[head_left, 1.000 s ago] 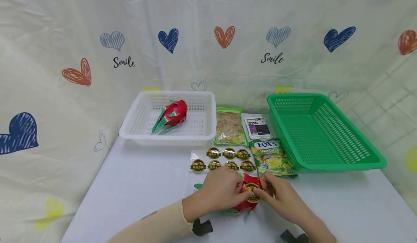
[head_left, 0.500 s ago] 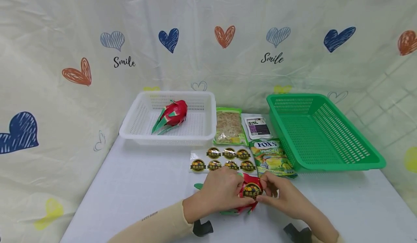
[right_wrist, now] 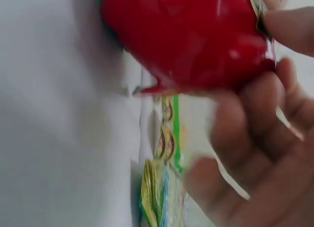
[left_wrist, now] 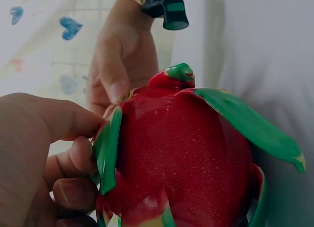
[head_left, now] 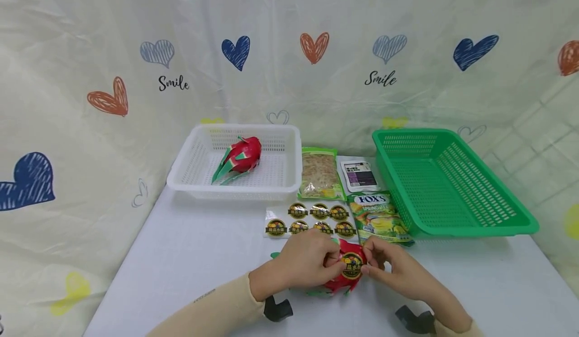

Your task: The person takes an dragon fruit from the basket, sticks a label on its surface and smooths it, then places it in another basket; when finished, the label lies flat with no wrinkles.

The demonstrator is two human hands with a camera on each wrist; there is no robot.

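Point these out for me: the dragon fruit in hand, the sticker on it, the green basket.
Dragon fruit (left_wrist: 184,148), left wrist view: middle of its red body.
Sticker (head_left: 353,265), head view: middle of its printed face.
Green basket (head_left: 436,191), head view: bare floor inside.

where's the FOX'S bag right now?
Head view, right of centre: the FOX'S bag lies between the sticker sheet and the green basket, just beyond the right hand.
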